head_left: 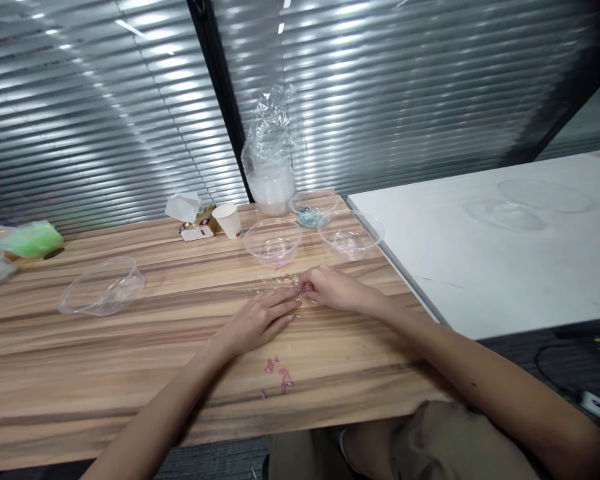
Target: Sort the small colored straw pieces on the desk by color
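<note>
1. My L hand (261, 317) is lying open, palm down, on the wood desk (145, 373); my R hand (327, 288) is resting curled, fingertips together by the L fingertips. Can't tell if it's gripping anything.
2. Mixed bits (273, 281) are lying just beyond my L fingers, incl. yellow & pink; pink bits (286, 379) are lying apart, nr the front edge.
3. Risk: w/ my L forearm sitting close to those, a careless drag could be knocking them to the floor.
4. Risk: bumping the middle bowl (253, 250), being light plastic, could be tipping it.
5. Counting: 2 hands, approx. 4 pink bits, 4 bowls on wood (1 holding blue bits (309, 217)), 1 cup (227, 220), 1 tissue box (199, 230). Mixed bits: too tiny.
</note>
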Demonstrator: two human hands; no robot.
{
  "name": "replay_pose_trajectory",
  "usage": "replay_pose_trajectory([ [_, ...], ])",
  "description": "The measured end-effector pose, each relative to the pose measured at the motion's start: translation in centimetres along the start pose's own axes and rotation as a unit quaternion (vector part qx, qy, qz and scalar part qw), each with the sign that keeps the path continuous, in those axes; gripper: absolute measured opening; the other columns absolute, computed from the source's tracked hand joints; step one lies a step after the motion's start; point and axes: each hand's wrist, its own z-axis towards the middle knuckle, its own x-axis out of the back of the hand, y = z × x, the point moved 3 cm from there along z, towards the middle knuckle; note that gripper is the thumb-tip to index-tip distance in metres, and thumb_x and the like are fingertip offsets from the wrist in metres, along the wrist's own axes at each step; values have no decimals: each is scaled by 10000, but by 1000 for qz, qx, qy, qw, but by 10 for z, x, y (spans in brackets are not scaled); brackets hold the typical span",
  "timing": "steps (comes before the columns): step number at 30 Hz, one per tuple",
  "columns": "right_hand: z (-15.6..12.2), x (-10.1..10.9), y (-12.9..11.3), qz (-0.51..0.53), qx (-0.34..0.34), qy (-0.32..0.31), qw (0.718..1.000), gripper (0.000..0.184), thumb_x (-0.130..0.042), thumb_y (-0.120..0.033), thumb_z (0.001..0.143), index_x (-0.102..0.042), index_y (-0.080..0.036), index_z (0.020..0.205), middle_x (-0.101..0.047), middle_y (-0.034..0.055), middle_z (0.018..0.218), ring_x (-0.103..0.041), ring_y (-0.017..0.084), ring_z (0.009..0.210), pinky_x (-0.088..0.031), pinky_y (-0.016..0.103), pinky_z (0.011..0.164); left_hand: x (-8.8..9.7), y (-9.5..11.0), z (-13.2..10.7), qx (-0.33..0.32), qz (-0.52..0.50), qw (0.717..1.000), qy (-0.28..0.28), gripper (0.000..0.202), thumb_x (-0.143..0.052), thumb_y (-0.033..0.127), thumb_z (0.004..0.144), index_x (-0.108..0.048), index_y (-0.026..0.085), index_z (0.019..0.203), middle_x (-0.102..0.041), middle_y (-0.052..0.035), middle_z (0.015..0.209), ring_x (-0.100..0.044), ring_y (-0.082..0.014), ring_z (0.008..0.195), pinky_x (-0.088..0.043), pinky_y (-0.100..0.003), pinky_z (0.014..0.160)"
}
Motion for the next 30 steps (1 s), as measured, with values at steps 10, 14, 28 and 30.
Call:
replay_pose_trajectory([
  [10, 0, 3, -4, -5, -18, -4, 1000, 140, -534, -95, 783, -652, -135, 846, -645, 50, 762, -555, 128, 657, -329, 187, 565, 3, 2, -1, -20, 10, 1000, 19, 285, -425, 191, 919, -571, 186, 1164, -572, -74, 1225, -504, -204, 1155, -421, -380, 975],
  [14, 1, 2, -1, -3, -11, -6, 1000, 150, -537, -80, 777, -650, -129, 863, -640, 52, 779, -554, 125, 668, -332, 186, 578, 4, 1, -2, -15, 5, 1000, 22, 264, -427, 197, 921, -591, 177, 1127, -594, -79, 1186, -538, -197, 1098, -436, -367, 945],
  [28, -2, 1, -5, -35, 46, 4, 998, 116, -528, -121, 832, -636, -127, 875, -634, 85, 900, -566, 175, 852, -375, 232, 737, 4, 4, -2, -28, 1, 999, 28, 265, -417, 188, 919, -599, 177, 1111, -611, -81, 1152, -556, -189, 1057, -442, -357, 927],
  [30, -1, 1, -5, -40, 47, -1, 998, 115, -523, -129, 839, -637, -126, 858, -635, 85, 889, -565, 175, 842, -372, 232, 730, 3, 4, -2, -27, 1, 999, 26, 266, -419, 187, 918, -597, 178, 1116, -609, -79, 1154, -553, -190, 1063, -438, -361, 935],
])
